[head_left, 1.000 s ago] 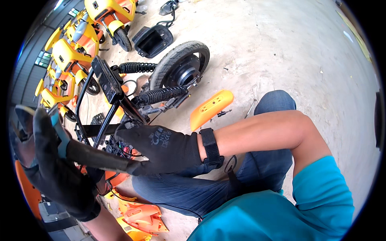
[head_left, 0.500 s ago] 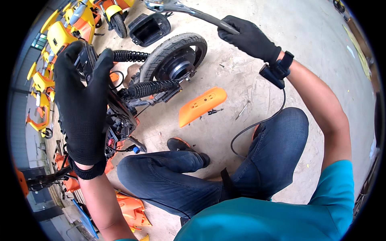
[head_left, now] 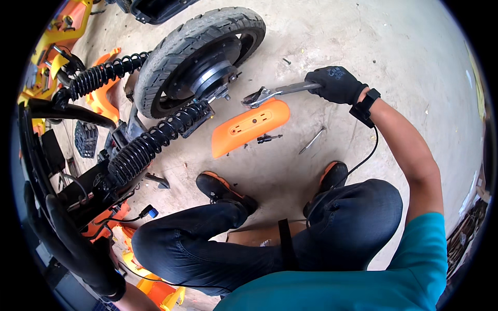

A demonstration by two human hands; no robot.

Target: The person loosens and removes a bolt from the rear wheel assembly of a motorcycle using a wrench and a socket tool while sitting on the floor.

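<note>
My right hand [head_left: 336, 84], in a black glove, grips the handle of a metal wrench [head_left: 274, 93]. The wrench's jaw points left toward the hub of a small rubber-tyred wheel [head_left: 199, 57] lying on the concrete, and sits just short of the axle. Directly below the wrench lies an orange plastic cover [head_left: 249, 126]. My left hand [head_left: 72, 243], also black-gloved, rests on the dark scooter frame [head_left: 57, 155] at the lower left. Two black coil shock absorbers [head_left: 155, 142] run from the frame toward the wheel.
A small black bolt [head_left: 270, 138] and a thin metal rod [head_left: 311, 140] lie on the concrete beside the orange cover. My shoes [head_left: 223, 189] and bent knees fill the lower middle. Yellow and orange scooter parts [head_left: 57, 46] crowd the upper left. A black tray [head_left: 155, 8] sits at the top.
My right hand has brought the wrench down from the far floor to the wheel hub. My left hand has dropped from the raised frame to the lower left. The view has moved closer to the wheel.
</note>
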